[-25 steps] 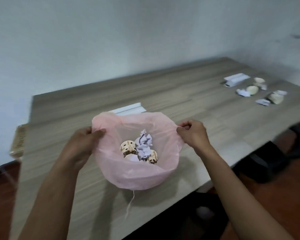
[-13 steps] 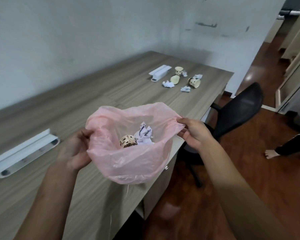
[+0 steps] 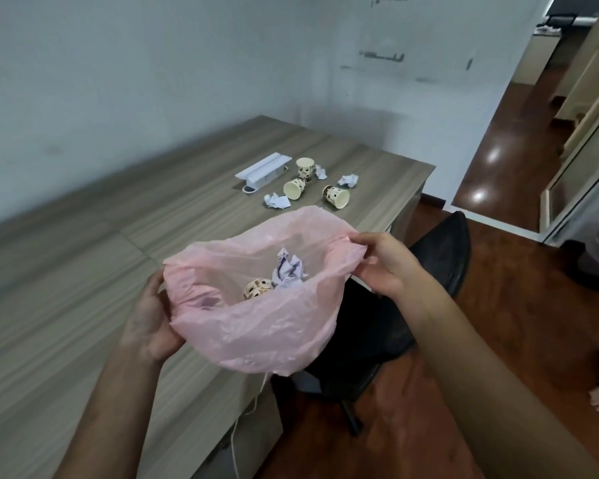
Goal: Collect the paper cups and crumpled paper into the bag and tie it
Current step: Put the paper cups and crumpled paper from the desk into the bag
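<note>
My left hand [image 3: 149,326] and right hand [image 3: 384,264] each grip the rim of the thin, crinkled pink plastic bag [image 3: 256,326], mouth open above the surface's [image 3: 83,271] edge, patterned paper cup [image 3: 256,288] and crumpled white paper [image 3: 289,269] inside.

Left hand [image 3: 149,316] and right hand [image 3: 382,262], raised apart, each in a closed grip.

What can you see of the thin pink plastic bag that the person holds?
The thin pink plastic bag is translucent, crinkled and soft. Its mouth is held wide open, facing up: the left hand grips the rim on one side, the right hand pinches the rim on the other. It hangs in the air over the edge of the grey wooden table. Inside lie a patterned paper cup and crumpled white paper. A thin string dangles below. It is not tied.
</note>
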{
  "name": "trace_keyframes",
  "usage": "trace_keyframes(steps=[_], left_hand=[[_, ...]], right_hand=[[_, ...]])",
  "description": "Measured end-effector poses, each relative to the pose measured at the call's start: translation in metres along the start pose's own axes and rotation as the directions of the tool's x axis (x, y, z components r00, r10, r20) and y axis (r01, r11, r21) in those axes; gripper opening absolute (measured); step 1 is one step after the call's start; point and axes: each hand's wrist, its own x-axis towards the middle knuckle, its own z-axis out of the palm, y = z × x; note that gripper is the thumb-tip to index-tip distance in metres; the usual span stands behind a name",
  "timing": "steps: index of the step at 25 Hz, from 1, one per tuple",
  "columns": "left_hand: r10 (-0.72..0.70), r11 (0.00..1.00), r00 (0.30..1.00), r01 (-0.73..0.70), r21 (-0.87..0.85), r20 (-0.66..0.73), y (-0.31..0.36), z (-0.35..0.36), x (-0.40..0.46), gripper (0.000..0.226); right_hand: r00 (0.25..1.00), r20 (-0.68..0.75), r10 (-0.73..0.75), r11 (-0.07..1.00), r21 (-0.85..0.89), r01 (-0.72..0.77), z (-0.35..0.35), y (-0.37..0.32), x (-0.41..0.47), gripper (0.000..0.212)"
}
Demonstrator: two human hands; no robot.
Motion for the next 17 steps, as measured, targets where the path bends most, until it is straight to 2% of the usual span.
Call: trace_keyframes(steps=[2, 4, 6, 9, 11, 13, 15, 17], left_hand=[[0.005, 0.998, 0.998, -0.001, -0.061, 0.055, -0.01, 0.023, 0.038, 0.078], [0.001, 0.994, 0.999, 0.003, -0.106, 0.041, -0.019, 0.04, 0.075, 0.109], [-0.005, 0.991, 0.999, 0.01, -0.131, 0.04, -0.027, 0.06, 0.121, 0.117], [-0.022, 0.98, 0.998, 0.033, -0.195, 0.054, -0.043, 0.101, 0.176, 0.099], [-0.032, 0.97, 0.999, 0.041, -0.241, 0.041, -0.053, 0.124, 0.203, 0.066], [-0.052, 0.959, 0.997, 0.063, -0.278, 0.049, -0.063, 0.147, 0.219, 0.043], [-0.019, 0.972, 0.997, 0.001, -0.237, -0.071, -0.072, 0.165, 0.239, 0.018], [0.081, 0.971, 0.973, -0.126, -0.202, -0.215, -0.083, 0.174, 0.264, 0.035]], right_hand=[[0.998, 0.036, 0.048, 0.997, 0.057, -0.05, -0.012, -0.028, 0.034, 0.032], [0.997, 0.029, 0.076, 0.995, 0.056, -0.077, -0.023, -0.051, 0.065, 0.028], [0.993, 0.007, 0.116, 0.993, 0.022, -0.116, -0.034, -0.074, 0.107, 0.027], [0.988, -0.063, 0.145, 0.986, -0.078, -0.149, -0.05, -0.103, 0.177, 0.029], [0.985, -0.087, 0.15, 0.973, -0.162, -0.163, -0.057, -0.122, 0.218, 0.032], [0.983, -0.085, 0.161, 0.963, -0.207, -0.175, -0.065, -0.135, 0.254, 0.034], [0.98, -0.009, 0.199, 0.954, -0.228, -0.195, -0.07, -0.148, 0.293, 0.028], [0.963, 0.08, 0.258, 0.938, -0.258, -0.23, -0.07, -0.159, 0.334, 0.022]])
